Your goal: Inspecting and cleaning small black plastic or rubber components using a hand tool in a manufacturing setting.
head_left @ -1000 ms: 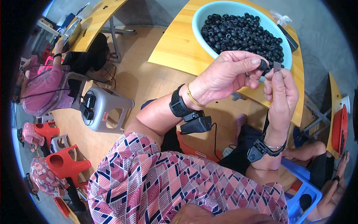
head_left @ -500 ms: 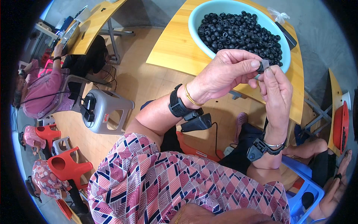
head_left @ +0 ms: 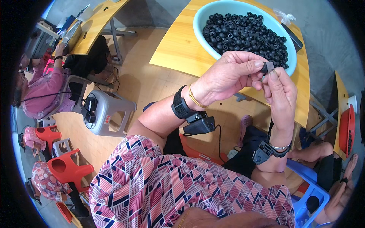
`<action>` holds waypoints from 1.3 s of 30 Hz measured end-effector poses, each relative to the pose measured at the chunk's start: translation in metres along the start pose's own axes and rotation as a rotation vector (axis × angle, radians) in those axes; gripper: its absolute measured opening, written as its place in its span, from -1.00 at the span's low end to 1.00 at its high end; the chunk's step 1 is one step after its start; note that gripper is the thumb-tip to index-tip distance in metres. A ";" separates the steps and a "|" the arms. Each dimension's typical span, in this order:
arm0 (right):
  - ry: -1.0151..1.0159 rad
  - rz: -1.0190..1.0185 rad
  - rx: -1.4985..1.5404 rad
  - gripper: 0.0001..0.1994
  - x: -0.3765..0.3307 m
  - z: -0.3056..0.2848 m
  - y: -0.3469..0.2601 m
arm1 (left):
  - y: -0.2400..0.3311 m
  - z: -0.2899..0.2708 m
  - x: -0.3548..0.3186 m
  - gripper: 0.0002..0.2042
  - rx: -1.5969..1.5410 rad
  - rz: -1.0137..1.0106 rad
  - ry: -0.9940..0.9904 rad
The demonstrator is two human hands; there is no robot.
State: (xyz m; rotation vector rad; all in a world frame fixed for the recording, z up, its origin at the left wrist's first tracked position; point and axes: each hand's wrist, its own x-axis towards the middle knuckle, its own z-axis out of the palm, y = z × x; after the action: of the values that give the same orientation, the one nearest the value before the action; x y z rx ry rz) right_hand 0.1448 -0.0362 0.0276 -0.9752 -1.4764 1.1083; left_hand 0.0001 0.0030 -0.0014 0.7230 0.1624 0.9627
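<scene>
My left hand [head_left: 239,72] pinches a small black ring-like part [head_left: 264,68] between thumb and forefinger, just in front of the near rim of a light blue basin [head_left: 197,28]. The fingers of my right hand [head_left: 282,85] are closed on a small, thin greyish translucent piece [head_left: 270,67] that touches the black part. The two hands meet almost fingertip to fingertip. Inside the basin lies a heap of similar black round parts [head_left: 243,36], several with open centres.
The basin stands on a yellow wooden table [head_left: 178,53], with a dark flat object [head_left: 292,36] and a clear plastic bag [head_left: 284,17] behind it. A grey stool [head_left: 114,110] carries black devices and cables. Co-workers sit at left and right; a red basin [head_left: 346,131] is far right.
Both hands stay nearly in place. The black part and translucent piece have shifted slightly between my fingertips, and the black part shows a little more.
</scene>
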 end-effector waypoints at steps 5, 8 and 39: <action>0.028 0.077 0.040 -0.77 0.001 -0.002 0.000 | 0.001 0.003 0.000 -0.79 0.073 0.045 -0.002; 0.005 0.137 0.051 -0.75 0.000 -0.005 -0.002 | 0.002 0.000 0.000 -0.80 0.110 0.048 -0.001; 0.182 -0.362 -0.332 -0.81 0.001 0.000 -0.001 | 0.007 0.004 -0.003 -0.79 0.025 -0.064 0.040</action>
State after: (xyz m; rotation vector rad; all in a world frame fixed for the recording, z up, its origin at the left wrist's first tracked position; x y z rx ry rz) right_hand 0.1444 -0.0358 0.0289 -0.9543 -1.6348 0.5114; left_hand -0.0046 0.0010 0.0053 0.7173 0.2315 0.9163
